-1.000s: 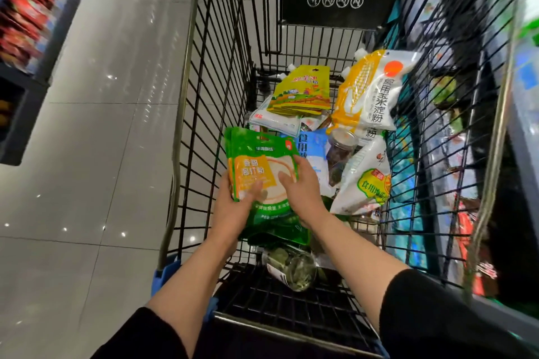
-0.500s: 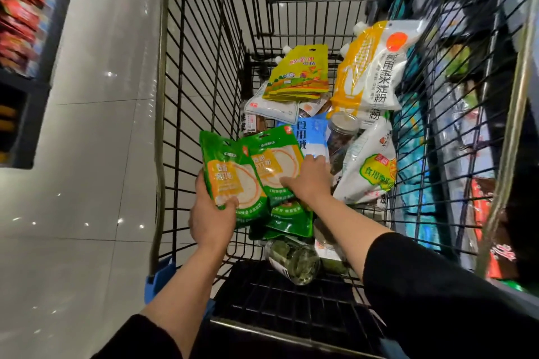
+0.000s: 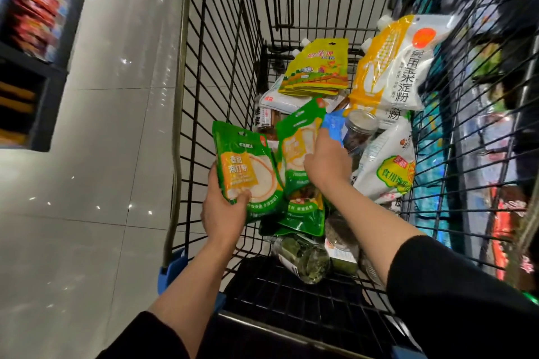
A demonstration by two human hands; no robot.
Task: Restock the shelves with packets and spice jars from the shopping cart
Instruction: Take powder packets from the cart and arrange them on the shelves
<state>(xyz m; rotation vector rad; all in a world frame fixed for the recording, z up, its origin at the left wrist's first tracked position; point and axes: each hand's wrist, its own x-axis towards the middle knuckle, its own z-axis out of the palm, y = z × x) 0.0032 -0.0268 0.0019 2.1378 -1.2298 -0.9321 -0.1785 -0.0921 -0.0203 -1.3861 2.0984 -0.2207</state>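
We stand on a pale tiled floor (image 3: 96, 154) over a black wire shopping cart (image 3: 221, 46). Near its close end lies a clear jar of green leaves (image 3: 303, 259). Our left hand (image 3: 224, 213) grips a green packet (image 3: 248, 172) by its lower edge, lifted by the cart's left wall. Our right hand (image 3: 326, 163) curls round a second green packet (image 3: 297, 143), tilted above the pile. Beyond sit a brown-filled jar (image 3: 360, 131), a yellow pouch stack (image 3: 318, 70) and a corn starch bag (image 3: 399, 64) toward the far right corner.
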